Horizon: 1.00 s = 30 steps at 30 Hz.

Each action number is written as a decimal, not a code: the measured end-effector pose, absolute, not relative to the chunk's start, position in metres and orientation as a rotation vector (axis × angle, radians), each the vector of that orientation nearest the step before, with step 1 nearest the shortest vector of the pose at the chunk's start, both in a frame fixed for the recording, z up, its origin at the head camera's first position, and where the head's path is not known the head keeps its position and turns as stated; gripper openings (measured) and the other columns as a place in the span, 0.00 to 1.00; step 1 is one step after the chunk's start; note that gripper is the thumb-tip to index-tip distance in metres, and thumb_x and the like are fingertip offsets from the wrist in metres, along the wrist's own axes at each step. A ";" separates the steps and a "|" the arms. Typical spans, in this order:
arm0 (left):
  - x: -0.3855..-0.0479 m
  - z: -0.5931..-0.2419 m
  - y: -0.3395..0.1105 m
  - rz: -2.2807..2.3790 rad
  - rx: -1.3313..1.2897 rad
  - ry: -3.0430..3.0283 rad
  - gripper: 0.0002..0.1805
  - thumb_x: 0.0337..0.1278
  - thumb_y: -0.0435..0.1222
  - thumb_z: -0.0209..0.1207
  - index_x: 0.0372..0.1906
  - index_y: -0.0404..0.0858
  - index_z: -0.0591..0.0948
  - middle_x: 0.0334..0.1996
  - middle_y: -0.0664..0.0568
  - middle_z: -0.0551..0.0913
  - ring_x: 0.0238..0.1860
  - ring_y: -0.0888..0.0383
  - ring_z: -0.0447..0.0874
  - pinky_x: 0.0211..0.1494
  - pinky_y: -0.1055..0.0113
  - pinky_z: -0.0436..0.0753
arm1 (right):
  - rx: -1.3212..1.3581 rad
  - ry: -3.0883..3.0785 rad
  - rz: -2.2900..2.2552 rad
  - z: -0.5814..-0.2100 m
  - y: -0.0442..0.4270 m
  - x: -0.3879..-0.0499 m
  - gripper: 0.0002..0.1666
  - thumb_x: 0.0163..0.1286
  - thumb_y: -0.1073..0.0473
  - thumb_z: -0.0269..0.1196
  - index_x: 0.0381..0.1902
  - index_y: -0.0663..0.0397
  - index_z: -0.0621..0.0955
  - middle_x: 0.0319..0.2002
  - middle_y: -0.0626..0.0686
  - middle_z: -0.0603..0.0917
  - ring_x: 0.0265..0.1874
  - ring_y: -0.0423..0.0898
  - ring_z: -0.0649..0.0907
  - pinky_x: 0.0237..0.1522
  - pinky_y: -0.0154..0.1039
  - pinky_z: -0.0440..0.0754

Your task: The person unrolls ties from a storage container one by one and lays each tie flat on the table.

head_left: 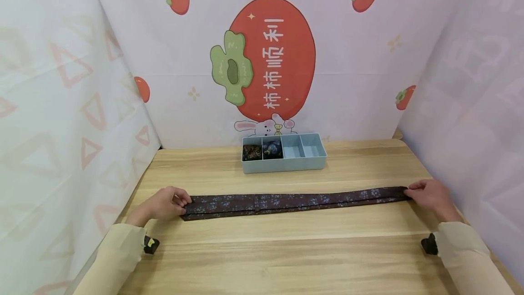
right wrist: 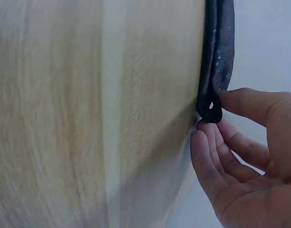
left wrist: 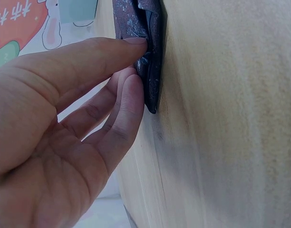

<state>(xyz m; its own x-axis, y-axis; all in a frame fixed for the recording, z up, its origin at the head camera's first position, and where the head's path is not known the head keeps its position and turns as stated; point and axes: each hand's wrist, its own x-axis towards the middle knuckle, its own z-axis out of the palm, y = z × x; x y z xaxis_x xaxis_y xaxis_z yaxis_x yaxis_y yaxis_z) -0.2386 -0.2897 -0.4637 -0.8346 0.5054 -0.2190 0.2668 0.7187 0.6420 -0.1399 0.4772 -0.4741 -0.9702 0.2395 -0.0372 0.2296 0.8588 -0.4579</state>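
Note:
A dark necktie (head_left: 294,201) with a pale blue floral pattern lies stretched lengthwise across the wooden table, folded over so its layers show along the near edge. My left hand (head_left: 167,203) pinches its wider left end between thumb and fingers; in the left wrist view the thumb of that hand (left wrist: 64,109) presses on the tie (left wrist: 136,23). At the narrower right end, my right hand (head_left: 433,197) pinches the fold. The right wrist view shows the looped fold of the tie (right wrist: 221,52) between the thumb and fingers of that hand (right wrist: 259,156).
Behind the tie stands a light blue box (head_left: 286,165) with several compartments. Its two left compartments hold a brown patterned rolled cloth (head_left: 251,152) and a dark blue patterned one (head_left: 272,149). Printed curtains (head_left: 348,104) enclose the wooden table (head_left: 278,258) at the back and sides.

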 end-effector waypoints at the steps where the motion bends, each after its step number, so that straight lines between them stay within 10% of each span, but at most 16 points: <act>1: -0.238 -0.464 -0.289 0.865 0.595 2.546 0.12 0.55 0.24 0.70 0.44 0.36 0.88 0.41 0.49 0.87 0.41 0.58 0.84 0.42 0.71 0.84 | -0.363 -3.010 0.724 -0.476 0.479 -0.141 0.23 0.72 0.54 0.67 0.48 0.73 0.86 0.42 0.71 0.89 0.40 0.67 0.86 0.42 0.56 0.83; 10: -0.233 -0.463 -0.283 0.844 0.580 2.590 0.12 0.57 0.25 0.70 0.45 0.37 0.88 0.40 0.49 0.86 0.40 0.59 0.83 0.42 0.70 0.84 | -0.211 -3.001 0.692 -0.482 0.487 -0.140 0.15 0.69 0.62 0.68 0.44 0.73 0.86 0.33 0.63 0.90 0.30 0.46 0.84 0.36 0.43 0.81; 21: -0.233 -0.467 -0.285 0.820 0.530 2.625 0.12 0.57 0.26 0.71 0.46 0.37 0.88 0.41 0.50 0.88 0.42 0.59 0.85 0.43 0.69 0.85 | -0.169 -2.931 0.507 -0.483 0.467 -0.135 0.12 0.67 0.67 0.67 0.42 0.76 0.86 0.41 0.74 0.88 0.41 0.75 0.85 0.42 0.67 0.82; 30: -0.247 -0.462 -0.285 0.834 0.562 2.606 0.12 0.56 0.24 0.71 0.46 0.32 0.88 0.42 0.44 0.88 0.43 0.56 0.86 0.44 0.68 0.86 | -0.270 -2.941 0.552 -0.483 0.460 -0.149 0.15 0.71 0.67 0.63 0.48 0.78 0.84 0.47 0.77 0.86 0.47 0.78 0.82 0.46 0.69 0.80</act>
